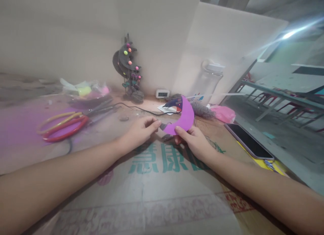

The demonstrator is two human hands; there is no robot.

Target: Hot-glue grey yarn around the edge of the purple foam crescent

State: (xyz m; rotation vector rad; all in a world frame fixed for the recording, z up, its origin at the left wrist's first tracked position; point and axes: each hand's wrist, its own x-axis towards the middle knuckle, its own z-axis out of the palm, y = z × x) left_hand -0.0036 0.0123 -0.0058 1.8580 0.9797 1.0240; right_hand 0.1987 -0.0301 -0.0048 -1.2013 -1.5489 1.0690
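A purple crescent cutout [186, 117], flat like paper or felt, is held up over the printed cardboard. My right hand [194, 140] grips its lower curve, thumb on the front face and fingers behind. At the crescent's left tip is a dark grey strip [163, 126], perhaps yarn; my left hand [144, 128] pinches its end between thumb and fingertips. Behind the crescent, a dark glue gun [174, 104] with a small red light lies on a white paper, partly hidden. A bundle of grey yarn [202, 109] is just right of it.
Scissors with red and yellow handles [65, 127] lie at left, near a plastic bag of coloured bits [84, 90]. Behind stand a decorated crescent ornament [129, 66], a small digital clock [162, 93] and a clear jar [209, 80]. A phone [249, 140] rests at the right edge.
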